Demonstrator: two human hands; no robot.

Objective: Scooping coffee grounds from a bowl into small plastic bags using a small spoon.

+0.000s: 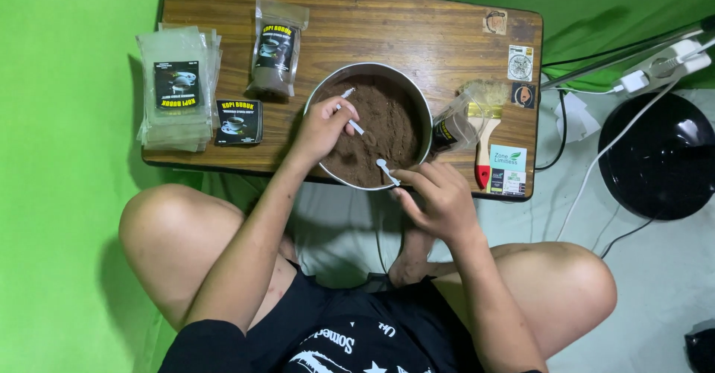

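Scooping step in hand, judging by the pose. Left hand (322,129) reaching into the round metal bowl (424,116) of brown powder (387,123), grip clamped on a small white scoop (350,112) with its handle slanting across the powder. Right hand (439,198) hovering at the bowl's near rim, grip closed on a second white scoop (386,169), its head lying just over the powder's edge. Bowl sitting on the wooden counter (417,34), near its front edge, between both hands.

Next move probably calling for a level lift of a loaded scoop and an open pouch brought close; spilling over the rim being the likely risk.

Counting:
- bowls: one
- white scoops: two, one per hand
- filled labelled pouch standing upright (274,49): one
- partly filled clear pouch (453,127) leaning just beside the bowl's right side: one
- stack of empty clear pouches (179,90) at the counter's left end: one stack, number within not countable
- loose dark label card (238,122): one
- paintbrush with red handle (485,131): one
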